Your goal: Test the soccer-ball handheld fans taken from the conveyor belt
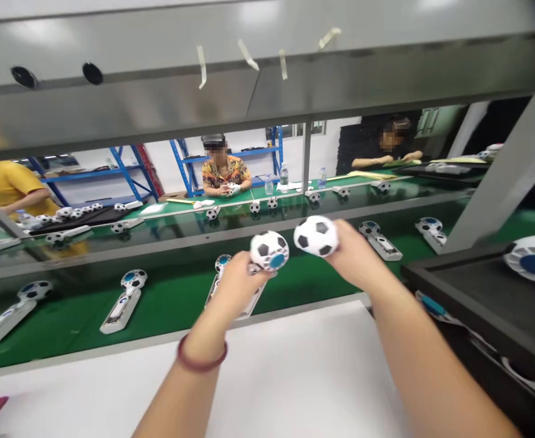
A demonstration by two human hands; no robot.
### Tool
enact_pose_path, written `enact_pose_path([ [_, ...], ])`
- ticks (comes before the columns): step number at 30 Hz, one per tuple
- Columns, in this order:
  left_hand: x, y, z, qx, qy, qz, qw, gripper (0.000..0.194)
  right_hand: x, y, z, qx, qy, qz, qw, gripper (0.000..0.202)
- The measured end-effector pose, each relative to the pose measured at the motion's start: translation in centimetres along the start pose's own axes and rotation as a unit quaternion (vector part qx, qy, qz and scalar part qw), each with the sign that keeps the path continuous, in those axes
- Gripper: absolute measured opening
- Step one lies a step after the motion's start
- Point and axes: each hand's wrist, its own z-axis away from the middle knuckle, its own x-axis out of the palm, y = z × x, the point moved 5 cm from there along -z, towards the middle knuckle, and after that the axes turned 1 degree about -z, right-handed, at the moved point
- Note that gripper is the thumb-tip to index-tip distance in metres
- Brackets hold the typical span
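Observation:
My left hand (240, 278) is closed on a device with a round soccer-ball head (270, 250), whose blue disc shows on its lower side. My right hand (350, 250) grips a second device; its black-and-white ball head (316, 236) points left, close to the first one. Both hands are over the green belt (176, 304). Behind and below my left hand, a white device body (251, 302) lies on the belt, partly hidden by that hand. The handles of the held devices are mostly covered by my fingers.
More soccer-ball devices lie on the belt, one at left (121, 310) and one at right (383, 243). A black tray (477, 304) stands at the right. The white worktop (295, 365) is nearest me. A metal beam (267, 79) crosses above. Several people sit or stand beyond.

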Motion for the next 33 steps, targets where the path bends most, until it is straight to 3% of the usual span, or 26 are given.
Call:
enact_pose_path([
  [2,3.6,-1.8,-2.5,0.016,-0.028,-0.117,0.993,0.017,2.3,4.1,-0.8,0.115,-0.058,0.116,0.985,0.038],
  [4,5.9,-3.8,-4.3,0.011,-0.019,-0.172,0.985,0.023,3.1,7.1,-1.2,0.155,-0.061,0.143,0.976,0.053],
  [7,6.5,-6.5,-4.9,-0.009,0.024,-0.256,0.966,0.035,2.4,9.2,-1.2,0.180,-0.045,0.172,0.968,0.068],
  [10,4.7,-9.2,-4.0,-0.083,0.055,-0.325,0.941,0.055,1.5,8.5,-1.2,0.163,-0.027,0.177,0.970,0.066],
  [13,2.9,-12.3,-3.1,-0.192,0.025,-0.361,0.912,0.071,1.7,6.8,-1.2,0.147,-0.031,0.154,0.977,0.062],
  [16,1.7,-14.8,-2.7,-0.243,-0.030,-0.371,0.896,0.049,2.4,6.0,-1.1,0.145,-0.049,0.135,0.979,0.059],
  [19,-0.2,-16.3,-2.2,-0.251,-0.030,-0.396,0.883,0.042,2.5,6.0,-1.1,0.143,-0.052,0.128,0.980,0.056],
  [26,-9.0,-21.1,0.0,-0.367,0.063,-0.444,0.815,0.062,2.2,5.8,-0.9,0.145,-0.057,0.100,0.983,0.055],
  [29,-11.7,-23.2,0.7,-0.398,0.054,-0.409,0.820,0.063,2.5,5.4,-0.8,0.151,-0.060,0.092,0.983,0.054],
  [33,-11.9,-23.0,0.5,-0.342,0.050,-0.368,0.863,0.053,3.7,4.8,-0.5,0.135,-0.082,0.082,0.984,0.054],
])
